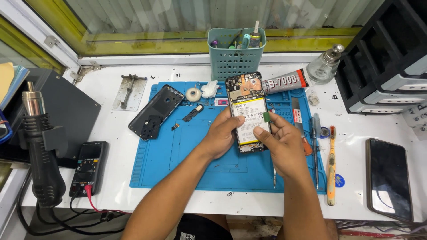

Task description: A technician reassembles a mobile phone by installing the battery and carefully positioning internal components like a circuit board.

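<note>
An opened phone (247, 95) with its back off, battery and circuit board showing, is held upright over the blue work mat (178, 164). My left hand (220, 135) grips its left edge from below. My right hand (280, 142) holds its right edge, thumb on the battery, and pinches a small green tab (266, 117) at the battery's right side. The phone's dark back cover (155, 111) lies on the mat's upper left corner.
A teal tool basket (235, 58), a glue tube (284, 82) and a glass bottle (325, 64) stand behind. Tweezers, screwdriver and a toothbrush (331, 164) lie at the right, another phone (388, 178) further right. A hot-air gun (40, 146) and multimeter (88, 169) sit at the left.
</note>
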